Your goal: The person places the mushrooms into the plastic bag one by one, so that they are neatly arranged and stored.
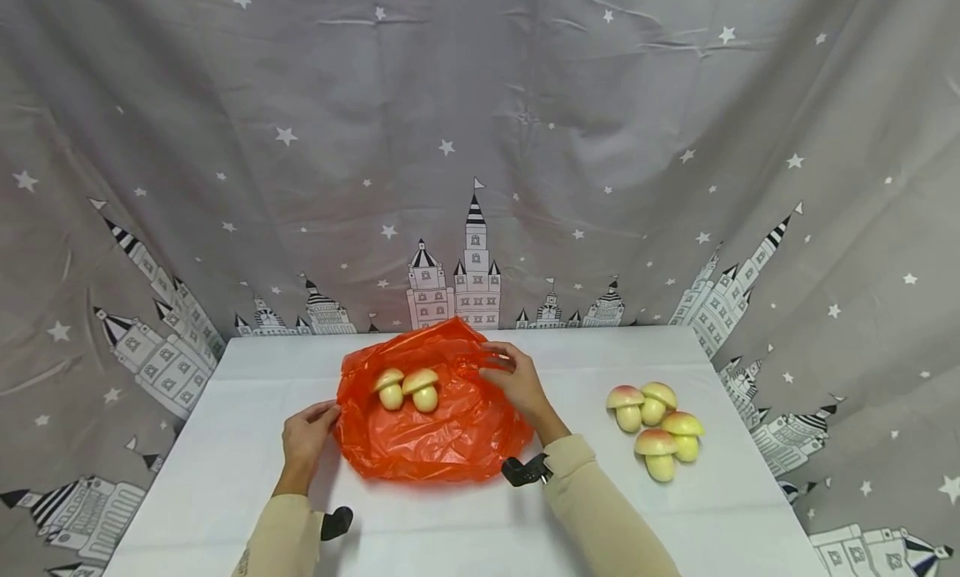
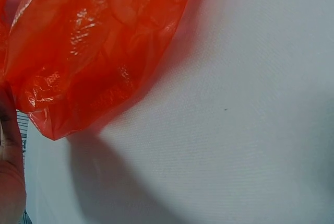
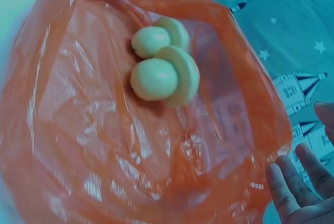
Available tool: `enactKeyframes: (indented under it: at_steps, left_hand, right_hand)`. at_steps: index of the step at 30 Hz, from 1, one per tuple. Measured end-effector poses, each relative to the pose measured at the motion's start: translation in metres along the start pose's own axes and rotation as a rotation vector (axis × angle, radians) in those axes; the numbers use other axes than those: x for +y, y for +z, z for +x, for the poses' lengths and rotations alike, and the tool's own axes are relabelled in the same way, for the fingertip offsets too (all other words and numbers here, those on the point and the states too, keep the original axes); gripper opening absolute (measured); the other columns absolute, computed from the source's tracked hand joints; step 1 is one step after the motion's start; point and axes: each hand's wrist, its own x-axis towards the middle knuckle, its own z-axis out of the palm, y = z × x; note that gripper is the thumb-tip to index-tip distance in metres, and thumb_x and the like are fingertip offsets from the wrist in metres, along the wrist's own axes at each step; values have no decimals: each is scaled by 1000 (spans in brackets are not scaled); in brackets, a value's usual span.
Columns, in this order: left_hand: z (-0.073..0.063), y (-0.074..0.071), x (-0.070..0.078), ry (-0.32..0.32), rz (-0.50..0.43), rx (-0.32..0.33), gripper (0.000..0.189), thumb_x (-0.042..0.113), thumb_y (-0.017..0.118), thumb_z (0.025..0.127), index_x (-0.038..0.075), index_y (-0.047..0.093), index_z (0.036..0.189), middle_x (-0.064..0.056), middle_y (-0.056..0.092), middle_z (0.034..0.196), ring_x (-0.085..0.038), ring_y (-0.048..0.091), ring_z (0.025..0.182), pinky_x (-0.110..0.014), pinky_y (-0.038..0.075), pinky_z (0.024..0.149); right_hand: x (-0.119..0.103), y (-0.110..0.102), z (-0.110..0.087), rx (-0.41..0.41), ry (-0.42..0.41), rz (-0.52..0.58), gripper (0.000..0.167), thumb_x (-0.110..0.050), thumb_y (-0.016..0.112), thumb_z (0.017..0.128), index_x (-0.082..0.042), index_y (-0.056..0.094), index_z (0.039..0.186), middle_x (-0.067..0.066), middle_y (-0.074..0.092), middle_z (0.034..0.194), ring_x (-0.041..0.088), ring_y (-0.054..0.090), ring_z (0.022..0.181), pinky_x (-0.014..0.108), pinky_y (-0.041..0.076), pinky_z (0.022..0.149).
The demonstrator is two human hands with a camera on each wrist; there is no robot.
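Observation:
An orange-red plastic bag (image 1: 450,444) lies spread wide on the table, its mouth facing up. Inside it two toy mushrooms (image 1: 424,391) with pale stems and yellowish caps lie side by side; the right wrist view shows the same mushrooms (image 3: 155,79) close together. My left hand (image 1: 306,438) pinches the bag's left edge between thumb and fingers, and the left wrist view has the bag (image 2: 99,51) drawn up to the fingers. At the bag's upper right rim is my right hand (image 1: 522,387), its fingers (image 3: 282,187) loosely extended along the plastic, holding nothing.
Several more toy mushrooms (image 1: 660,452) with pink and yellow caps stand clustered on the right of the white table (image 1: 570,510). A grey curtain (image 1: 525,143) with stars and castles hangs behind and on both sides. Black wrist devices (image 1: 525,470) stick out near the cuffs.

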Motion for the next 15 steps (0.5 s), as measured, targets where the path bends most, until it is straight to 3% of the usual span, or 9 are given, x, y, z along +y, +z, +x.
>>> enactKeyframes:
  at_steps: [7,12,15]
  left_hand:
    - [-1,1,1,27,-13,20,35,18,58,97,-7,62,122,-26,61,120,-9,59,86,-3,44,63]
    - [-1,2,2,12,-13,5,37,20,57,98,-7,60,124,-27,58,124,-23,58,102,-2,44,63]
    - [-1,2,2,15,-7,3,37,20,56,98,-6,60,124,-27,58,123,-24,58,102,-2,44,63]
  right_hand:
    - [2,-21,-2,53,5,-23,44,0,65,89,1,52,131,22,50,135,40,50,122,44,50,95]
    - [11,-37,-4,136,-12,-72,42,-2,67,88,-6,57,129,13,55,132,33,53,121,38,51,93]
    - [17,-47,-6,177,-14,-90,41,-2,67,88,-6,58,128,14,55,131,32,54,119,39,51,93]
